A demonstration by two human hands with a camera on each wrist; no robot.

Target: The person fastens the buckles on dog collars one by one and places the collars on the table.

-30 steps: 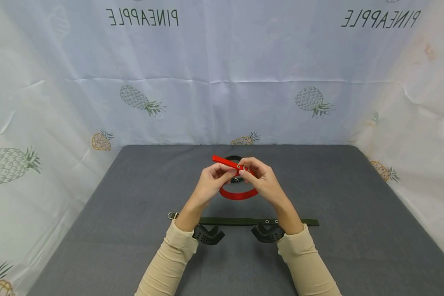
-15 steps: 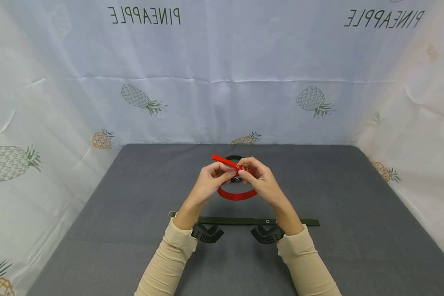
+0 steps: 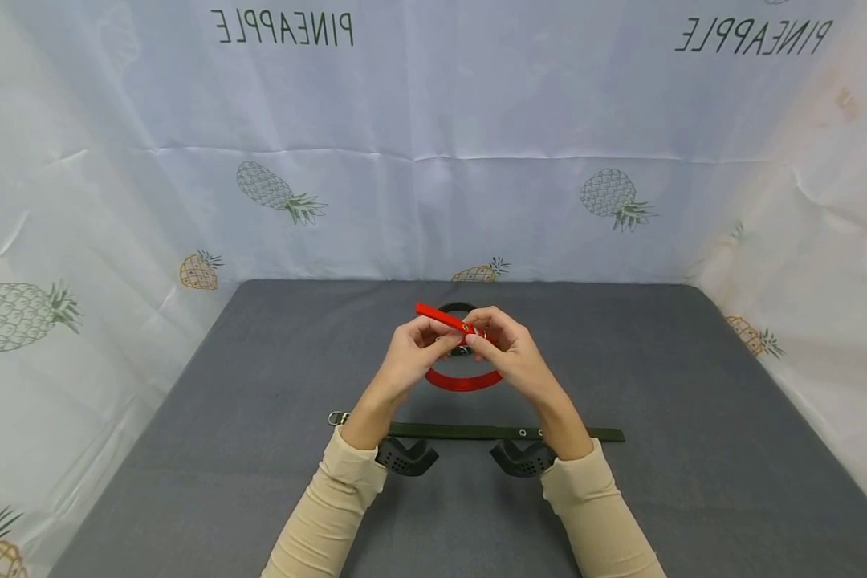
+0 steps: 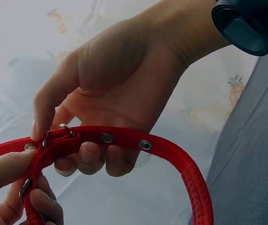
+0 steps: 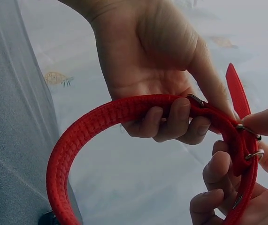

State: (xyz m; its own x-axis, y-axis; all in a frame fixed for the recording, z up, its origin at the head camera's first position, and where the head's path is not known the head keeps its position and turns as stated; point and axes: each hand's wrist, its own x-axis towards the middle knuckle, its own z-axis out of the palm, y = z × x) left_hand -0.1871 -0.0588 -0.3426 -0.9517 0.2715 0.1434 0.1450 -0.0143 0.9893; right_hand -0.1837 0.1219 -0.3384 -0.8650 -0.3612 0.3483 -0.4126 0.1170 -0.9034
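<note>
A red collar (image 3: 464,384) is bent into a loop, held up in front of the person. My left hand (image 3: 405,357) grips the strap near its metal buckle (image 5: 248,131), fingers curled underneath. In the left wrist view, metal eyelets (image 4: 145,145) line the strap beside those fingers. My right hand (image 3: 516,353) pinches the collar on the other side of the buckle. The strap's pointed tail (image 5: 237,89) sticks out past the buckle; in the head view it points up and left. Fingertips partly hide the buckle's prong.
Behind the hands lies a black collar (image 3: 457,307), partly covered by them. A dark green collar (image 3: 448,432) with eyelets stretches straight across the grey table (image 3: 260,498), passing under both forearms. A white curtain (image 3: 433,217) with printed pineapples surrounds the table.
Both hands hold nearly the same place on the red collar. The loop has shifted very slightly to the left, and the head view has tilted a little.
</note>
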